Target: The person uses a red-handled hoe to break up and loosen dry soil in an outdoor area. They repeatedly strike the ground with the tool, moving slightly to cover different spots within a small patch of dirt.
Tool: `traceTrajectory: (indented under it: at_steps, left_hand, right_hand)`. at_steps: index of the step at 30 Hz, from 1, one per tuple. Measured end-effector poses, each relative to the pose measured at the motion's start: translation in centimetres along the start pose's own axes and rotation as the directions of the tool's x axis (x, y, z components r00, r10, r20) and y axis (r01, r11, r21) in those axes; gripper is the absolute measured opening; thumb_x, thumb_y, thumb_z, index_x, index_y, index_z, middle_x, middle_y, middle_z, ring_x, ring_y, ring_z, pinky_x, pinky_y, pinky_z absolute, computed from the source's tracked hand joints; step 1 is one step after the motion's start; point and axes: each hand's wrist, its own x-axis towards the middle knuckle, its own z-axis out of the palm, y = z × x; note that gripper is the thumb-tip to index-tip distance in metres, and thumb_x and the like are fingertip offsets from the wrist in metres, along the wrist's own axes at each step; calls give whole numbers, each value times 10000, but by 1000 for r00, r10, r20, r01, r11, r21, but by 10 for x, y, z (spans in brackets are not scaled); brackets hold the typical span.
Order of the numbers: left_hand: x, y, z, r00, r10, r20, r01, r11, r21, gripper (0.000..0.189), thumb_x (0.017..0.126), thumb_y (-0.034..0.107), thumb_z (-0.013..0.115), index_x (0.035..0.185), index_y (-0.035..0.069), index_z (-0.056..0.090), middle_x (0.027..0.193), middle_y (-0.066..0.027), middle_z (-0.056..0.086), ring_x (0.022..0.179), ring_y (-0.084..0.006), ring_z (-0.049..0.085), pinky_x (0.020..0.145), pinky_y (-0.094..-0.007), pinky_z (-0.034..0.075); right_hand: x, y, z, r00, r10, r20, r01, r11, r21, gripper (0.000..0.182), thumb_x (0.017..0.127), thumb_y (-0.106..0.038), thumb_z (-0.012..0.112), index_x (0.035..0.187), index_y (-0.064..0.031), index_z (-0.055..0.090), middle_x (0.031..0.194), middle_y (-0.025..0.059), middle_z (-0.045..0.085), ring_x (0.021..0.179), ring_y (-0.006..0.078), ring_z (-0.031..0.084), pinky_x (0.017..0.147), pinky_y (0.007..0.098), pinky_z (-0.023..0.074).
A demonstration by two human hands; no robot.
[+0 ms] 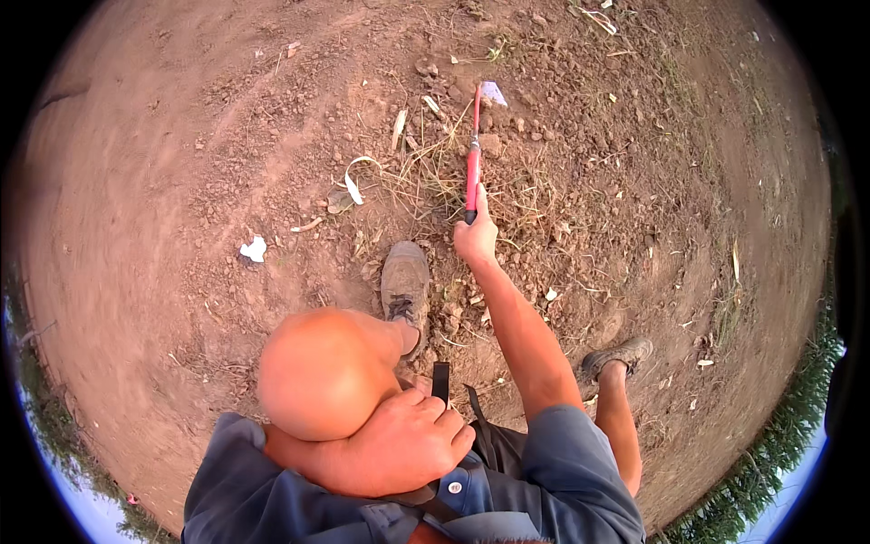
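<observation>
My right hand [476,234] grips the black end of a red-handled hand hoe [474,178], held out in front of me. Its thin neck runs away to a pale metal blade [494,93], which touches the loose soil. Dry grass stalks [428,173] lie on the ground just left of the handle. My left hand [411,442] rests bent across my lap, behind my raised knee, with no tool seen in it; its fingers are curled and their undersides are hidden.
Cloddy brown soil [578,204] surrounds the tool. One worn shoe [405,279] is planted near the middle, the other shoe [622,357] off to the right. A white scrap [254,249] and a curled dry husk strip [351,178] lie at the left. Green plants [761,462] edge the lower right.
</observation>
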Motion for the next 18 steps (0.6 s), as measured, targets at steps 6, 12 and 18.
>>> traceTrajectory:
  at_steps: [6, 12, 18]
  left_hand:
    - [-15, 4, 1, 1000, -20, -12, 18, 991, -129, 55, 753, 162, 658, 760, 113, 635, 692, -13, 565, 726, -185, 628, 752, -353, 530]
    - [-10, 5, -2, 1000, 6, 13, -5, 999, -54, 57, 767, 115, 690, 795, 153, 658, 690, -9, 613, 716, -158, 667, 672, -288, 536]
    - [-12, 8, -6, 999, -10, 53, 13, 998, -64, 85, 767, 126, 686, 851, 144, 687, 708, -12, 639, 714, -157, 670, 672, -290, 541]
  right_hand:
    - [52, -54, -71, 896, -59, -441, 72, 997, 13, 886, 872, -69, 633, 1625, -199, 184, 860, 252, 677, 755, 392, 672, 758, 489, 509]
    - [14, 21, -26, 993, -4, -114, -9, 994, -110, 824, 901, -83, 537, 1623, -300, 205, 1052, 254, 699, 972, 406, 697, 907, 438, 521]
    - [-3, -24, -67, 960, -2, -282, 38, 992, 122, 771, 904, -76, 548, 1604, -268, 289, 970, 258, 699, 822, 382, 691, 813, 459, 529]
